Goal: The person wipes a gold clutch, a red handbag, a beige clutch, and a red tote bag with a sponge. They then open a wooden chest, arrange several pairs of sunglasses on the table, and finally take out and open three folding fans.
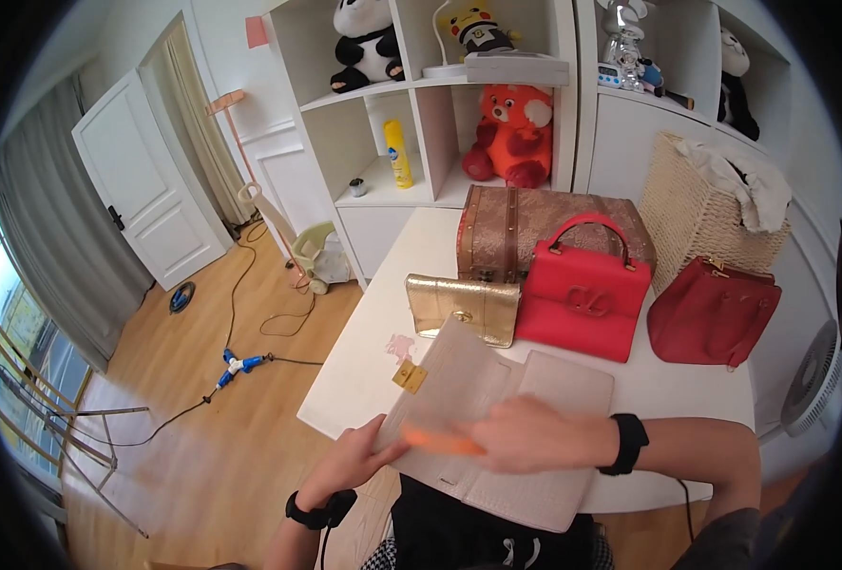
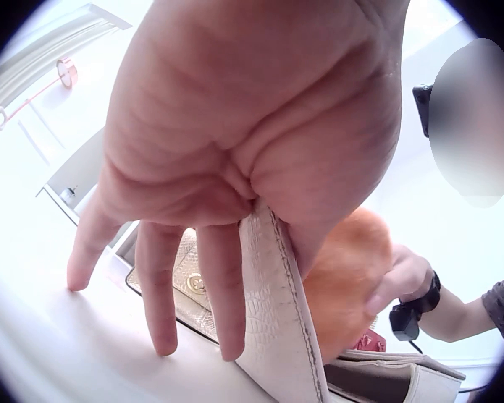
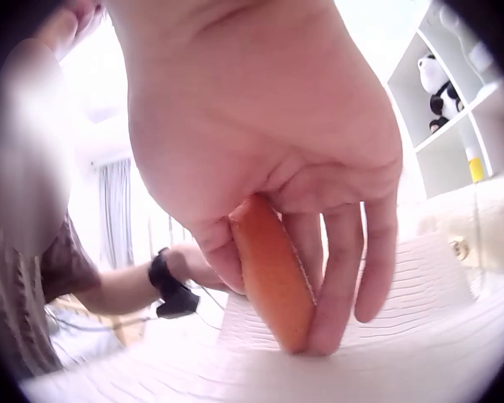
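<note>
A pale pink crocodile-textured handbag (image 1: 573, 389) lies opened out at the table's front edge, its flap (image 1: 449, 366) spread toward the left with a gold clasp (image 1: 409, 376). My left hand (image 1: 345, 465) grips the flap's edge, which passes between thumb and fingers in the left wrist view. An orange sponge (image 3: 273, 277) is pinched between the thumb and fingers of my right hand (image 1: 535, 435). Its lower end meets the pale leather in the right wrist view. Seen from the head, the sponge is blurred and overlaps the flap near my left hand.
Behind the handbag stand a gold clutch (image 1: 483, 309), a red handbag (image 1: 583, 304) and a brown trunk (image 1: 497, 228). A darker red bag (image 1: 716, 313) and a wicker basket (image 1: 673, 204) are at the right. A fan (image 1: 811, 380) stands beside the table; cables (image 1: 240, 361) cross the floor.
</note>
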The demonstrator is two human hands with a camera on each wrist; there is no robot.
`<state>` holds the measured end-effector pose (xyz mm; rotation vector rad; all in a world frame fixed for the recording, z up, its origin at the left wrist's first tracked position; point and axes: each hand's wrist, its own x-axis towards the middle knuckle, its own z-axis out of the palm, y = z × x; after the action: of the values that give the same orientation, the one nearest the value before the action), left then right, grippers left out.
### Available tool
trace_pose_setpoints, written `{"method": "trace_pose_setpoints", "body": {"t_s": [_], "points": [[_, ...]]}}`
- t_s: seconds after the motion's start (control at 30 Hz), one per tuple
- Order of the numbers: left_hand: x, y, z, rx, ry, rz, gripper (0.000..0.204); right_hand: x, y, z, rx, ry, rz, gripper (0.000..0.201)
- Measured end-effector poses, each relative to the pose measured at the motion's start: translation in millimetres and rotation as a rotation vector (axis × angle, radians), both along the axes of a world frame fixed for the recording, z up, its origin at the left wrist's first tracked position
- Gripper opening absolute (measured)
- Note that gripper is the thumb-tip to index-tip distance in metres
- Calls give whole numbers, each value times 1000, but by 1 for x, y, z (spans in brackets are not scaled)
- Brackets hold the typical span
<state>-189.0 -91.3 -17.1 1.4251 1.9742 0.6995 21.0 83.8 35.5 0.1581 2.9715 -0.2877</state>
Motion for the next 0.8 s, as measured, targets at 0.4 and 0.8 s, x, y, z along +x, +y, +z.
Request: {"method": "trace_pose_setpoints", "body": {"t_s": [0.4,0.8], "points": [[-2,4,-23,41,-375,163,52,-28,57,-17,116,356,-348,58],[3,8,-19,33,-457,236,58,-8,46,13,-19,124,-321,56]]}}
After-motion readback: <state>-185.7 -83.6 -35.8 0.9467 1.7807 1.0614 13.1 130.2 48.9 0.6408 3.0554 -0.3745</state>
